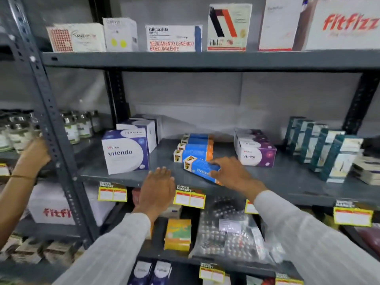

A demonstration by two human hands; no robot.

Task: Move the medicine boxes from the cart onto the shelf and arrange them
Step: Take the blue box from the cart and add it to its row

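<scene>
At frame centre, the right hand closes its grip on the blue box, skewed on the shelf before its row; left hand open, empty, alongside.

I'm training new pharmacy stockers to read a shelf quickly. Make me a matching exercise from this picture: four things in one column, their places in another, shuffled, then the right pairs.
Things
1. Vitendo box
2. Viresi box
3. blue and orange box
4. Gliclazida box

Places
A. top shelf
B. under the right hand, tilted, at the middle shelf's front
C. middle shelf, left of the blue boxes
D. middle shelf, right of the blue boxes

Pairs: 1-C, 2-D, 3-B, 4-A
</scene>
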